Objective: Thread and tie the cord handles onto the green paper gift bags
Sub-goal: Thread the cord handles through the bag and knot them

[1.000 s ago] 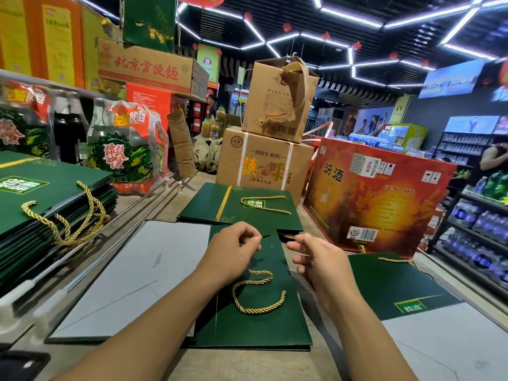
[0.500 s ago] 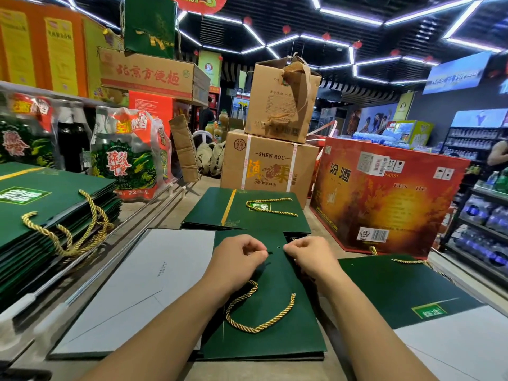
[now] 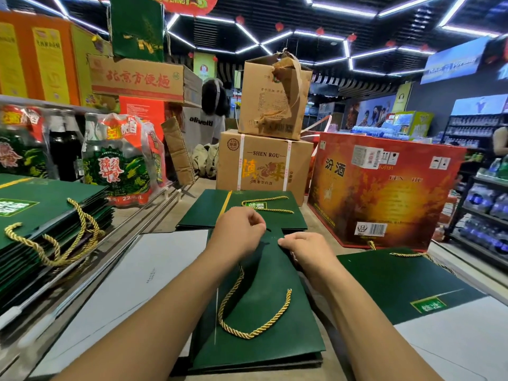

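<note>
One cord (image 3: 248, 334) end vanishes into the left hand (image 3: 237, 232); right hand (image 3: 301, 247) pinches bag (image 3: 298, 339).

Stacked cardboard boxes (image 3: 264, 160) beside red carton (image 3: 384, 193).

- One end of the twisted gold cord (image 3: 247, 329) runs up under the left hand (image 3: 237, 232), and the curled fingers hide whether they pinch it.
- The right hand (image 3: 305, 248) folds its fingertips out of sight at the top edge of the flat dark green paper bag (image 3: 264, 350), so its hold cannot be told.
- The stack of flat green bags (image 3: 41, 204) on the left is cut off by the frame edge.
- The print on the flat white sheet (image 3: 137, 292) is too small to read.
</note>
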Demonstrator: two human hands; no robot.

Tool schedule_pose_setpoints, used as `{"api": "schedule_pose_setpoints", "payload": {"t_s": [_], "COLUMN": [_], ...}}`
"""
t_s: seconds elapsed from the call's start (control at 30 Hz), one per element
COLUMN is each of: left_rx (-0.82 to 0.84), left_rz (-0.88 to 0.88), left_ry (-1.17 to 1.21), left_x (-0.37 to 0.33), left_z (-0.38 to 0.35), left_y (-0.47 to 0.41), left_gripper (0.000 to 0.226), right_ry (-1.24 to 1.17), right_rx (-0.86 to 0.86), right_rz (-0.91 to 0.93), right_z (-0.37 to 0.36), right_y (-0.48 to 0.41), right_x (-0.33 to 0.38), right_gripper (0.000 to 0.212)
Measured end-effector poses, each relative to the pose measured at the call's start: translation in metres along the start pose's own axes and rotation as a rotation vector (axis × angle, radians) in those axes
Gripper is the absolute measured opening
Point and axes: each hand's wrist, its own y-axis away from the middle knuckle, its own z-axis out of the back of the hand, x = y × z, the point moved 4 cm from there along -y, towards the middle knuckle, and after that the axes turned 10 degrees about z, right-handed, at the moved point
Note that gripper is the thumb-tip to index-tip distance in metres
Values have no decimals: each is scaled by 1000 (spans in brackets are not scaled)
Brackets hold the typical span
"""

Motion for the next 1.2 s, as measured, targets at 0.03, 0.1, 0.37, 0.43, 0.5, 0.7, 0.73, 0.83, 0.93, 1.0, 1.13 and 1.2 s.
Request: {"api": "schedule_pose_setpoints", "payload": {"t_s": [0.03,0.1,0.37,0.43,0.5,0.7,0.73,0.83,0.93,1.0,1.13,1.2], "left_rx": [6,25,21,6,-11,-4,-8,-5,8,12,-43,-70], "left_rz": [4,7,-67,-114,-183,-310,-319,-334,-370,-405,-414,-381], "left_ry": [-19,-21,-89,-141,-193,-317,-322,-339,-351,-346,-270,-179], "left_x": [-2,-1,12,11,8,-1,-2,-2,-3,-4,-1,3], "left_z": [-4,-16,-34,-33,-33,-34,-34,-33,-35,-38,-38,-37], "left_y": [-5,-11,-10,-7,-4,1,1,1,1,2,2,1], "left_gripper": [12,14,12,14,16,19,20,20,20,19,16,12], "right_ry": [-13,-48,-130,-138,-137,-185,-189,-166,-140,-140,-155,-187], "right_rx": [-5,1,-24,-50,-53,-38,-37,-46,-49,-50,-60,-73], "right_rz": [-3,1,23,25,35,65,70,82,93,96,112,98], "right_z": [0,-2,-1,0,0,-2,-3,-3,-2,-1,1,0], "right_y": [1,2,-4,-5,-4,3,4,5,2,3,4,3], "right_x": [1,0,-10,-12,-12,-5,-4,-3,-4,-3,-2,-1], "right_gripper": [19,13,23,23,27,25,22,16,19,22,19,10]}}
